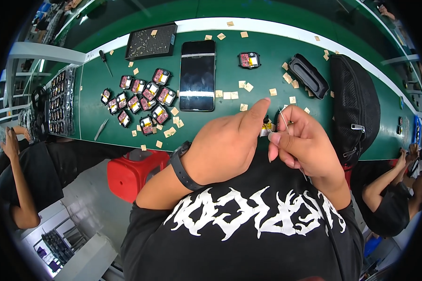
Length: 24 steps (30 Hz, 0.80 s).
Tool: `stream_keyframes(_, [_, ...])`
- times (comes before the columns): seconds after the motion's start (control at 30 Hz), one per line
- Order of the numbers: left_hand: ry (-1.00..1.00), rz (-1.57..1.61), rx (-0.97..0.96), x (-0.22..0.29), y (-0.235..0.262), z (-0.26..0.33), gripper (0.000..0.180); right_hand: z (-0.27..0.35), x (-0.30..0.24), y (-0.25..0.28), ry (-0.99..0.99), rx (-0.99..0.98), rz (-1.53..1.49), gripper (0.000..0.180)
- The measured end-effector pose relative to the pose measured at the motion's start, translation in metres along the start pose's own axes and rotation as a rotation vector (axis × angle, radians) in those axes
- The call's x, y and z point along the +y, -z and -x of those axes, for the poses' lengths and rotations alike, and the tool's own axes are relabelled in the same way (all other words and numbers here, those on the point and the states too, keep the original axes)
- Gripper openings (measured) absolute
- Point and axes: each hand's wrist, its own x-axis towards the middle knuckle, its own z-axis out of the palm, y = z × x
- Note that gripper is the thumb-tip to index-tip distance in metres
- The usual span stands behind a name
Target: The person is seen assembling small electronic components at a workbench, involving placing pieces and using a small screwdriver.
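Note:
Near the front edge of the green table, my left hand (229, 146) is closed around a small electronic module (266, 128) with a yellow and silvery part. Its fingers mostly hide the module. Close beside it, my right hand (307, 140) pinches a thin silvery metal tool (283, 118); its full shape is hidden in the fingers. The right thumb reaches the module's edge. A similar opened watch module (249, 60) lies alone beyond my hands. Several more watch modules (150, 91), with red boards and white and yellow parts, lie grouped to the left.
A dark phone (198, 76) lies mid-table. Behind are a black tray of small parts (151, 41) and a screwdriver (105, 62); tweezers (101, 129) lie left. A black case (355, 104) and open black shell (308, 76) stand right. Paper squares (230, 95) are scattered. Co-workers sit either side.

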Motion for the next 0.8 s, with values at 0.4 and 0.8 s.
stream_keyframes(0.4, [0.254, 0.639, -0.226, -0.007, 0.019, -0.001, 0.05, 0.001, 0.021, 0.006, 0.355, -0.047, 0.139, 0.016])
stream_keyframes(0.8, [0.227, 0.586, -0.118, -0.001, 0.008, 0.005, 0.055, -0.005, 0.016, 0.002, 1.012, 0.13, 0.93, 0.023])
